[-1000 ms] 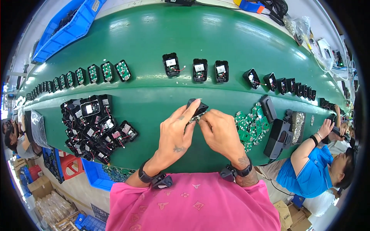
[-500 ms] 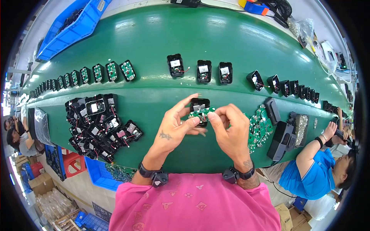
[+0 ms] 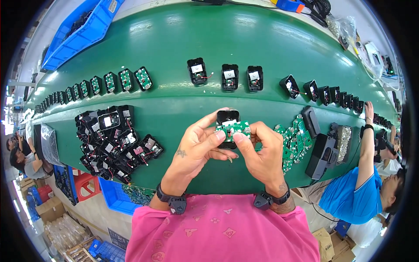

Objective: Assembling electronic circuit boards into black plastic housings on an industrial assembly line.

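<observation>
While each hand [image 3: 198,146] [image 3: 257,150] pinches the circuit board [image 3: 234,128], open belt [image 3: 174,39] lies beyond.

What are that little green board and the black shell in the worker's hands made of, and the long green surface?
The green board looks like rigid circuit-board laminate: flat, glossy green, dotted with silvery spots. The black shell seems moulded plastic, with a smooth dull sheen and rounded corners. The green surface is probably a rubbery or vinyl belt, seamless with soft light glare. Both the left hand and right hand hold the parts.
</observation>
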### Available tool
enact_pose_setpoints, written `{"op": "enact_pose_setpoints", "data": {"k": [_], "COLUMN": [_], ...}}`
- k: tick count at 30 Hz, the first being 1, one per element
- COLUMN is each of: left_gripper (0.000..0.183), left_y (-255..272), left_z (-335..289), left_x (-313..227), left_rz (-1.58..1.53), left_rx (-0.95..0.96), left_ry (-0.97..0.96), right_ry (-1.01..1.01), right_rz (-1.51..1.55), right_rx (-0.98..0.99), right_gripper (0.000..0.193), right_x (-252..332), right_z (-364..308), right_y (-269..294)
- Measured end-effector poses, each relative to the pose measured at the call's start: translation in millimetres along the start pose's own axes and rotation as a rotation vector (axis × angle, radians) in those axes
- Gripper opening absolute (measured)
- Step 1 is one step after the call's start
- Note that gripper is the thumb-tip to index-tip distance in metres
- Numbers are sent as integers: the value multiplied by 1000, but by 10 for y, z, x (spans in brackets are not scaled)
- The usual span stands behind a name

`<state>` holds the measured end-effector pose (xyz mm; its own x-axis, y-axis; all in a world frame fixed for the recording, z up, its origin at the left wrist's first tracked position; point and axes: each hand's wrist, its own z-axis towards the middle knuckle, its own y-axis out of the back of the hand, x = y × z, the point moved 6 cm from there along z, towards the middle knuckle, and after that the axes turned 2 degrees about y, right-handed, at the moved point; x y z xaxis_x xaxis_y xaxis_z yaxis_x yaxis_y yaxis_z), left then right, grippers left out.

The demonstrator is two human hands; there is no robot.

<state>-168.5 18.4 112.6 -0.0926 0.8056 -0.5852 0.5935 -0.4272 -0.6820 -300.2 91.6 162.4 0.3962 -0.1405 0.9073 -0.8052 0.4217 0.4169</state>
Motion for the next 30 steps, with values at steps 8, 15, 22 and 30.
{"op": "enact_pose_setpoints", "data": {"k": [8, 15, 22, 30], "left_gripper": [56, 38, 46, 40], "left_y": [-228, -373, -321, -389], "left_z": [-210, -426, -182, -185], "left_x": [-158, -297, -57, -5], "left_rz": [316, 782, 28, -171], "left_rx": [-112, -66, -48, 51], "left_ry": [-401, -919, -106, -38], "right_ry": [149, 321, 352, 354], "right_rz": [116, 227, 134, 176], "right_rx": [11, 54, -55, -82], "right_gripper": [17, 16, 29, 33], "right_x": [30, 64, 100, 159], "right_z": [-16, -27, -87, -66], "right_y": [65, 104, 134, 187]}}
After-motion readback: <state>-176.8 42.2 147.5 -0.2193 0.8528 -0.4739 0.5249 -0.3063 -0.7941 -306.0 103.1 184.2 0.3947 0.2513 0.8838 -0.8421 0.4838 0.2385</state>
